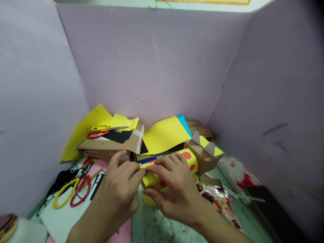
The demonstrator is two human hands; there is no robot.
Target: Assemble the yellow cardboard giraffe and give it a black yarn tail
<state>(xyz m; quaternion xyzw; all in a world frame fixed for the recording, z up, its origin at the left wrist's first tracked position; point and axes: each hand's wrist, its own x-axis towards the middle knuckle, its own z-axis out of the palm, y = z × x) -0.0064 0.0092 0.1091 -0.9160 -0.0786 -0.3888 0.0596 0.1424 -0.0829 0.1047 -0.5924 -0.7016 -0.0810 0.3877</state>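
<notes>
I see left hand (124, 185) pinching, right hand (178, 185) clasping one spotted yellow box (190, 158) | two scissors (83, 172) (109, 129): one left of, one beyond left hand | one eared carton (209, 162) beyond right hand

Soft, diffuse light leaves the left wall (37, 84) paler and the right wall (265, 101) dimmer, its upper corner fading to black. Small glints mark the wrapper (215, 190). Detail is slightly soft, print (193, 125) on the rear box (202, 130) blurs, and wide-angle distortion stretches the edges.
</notes>
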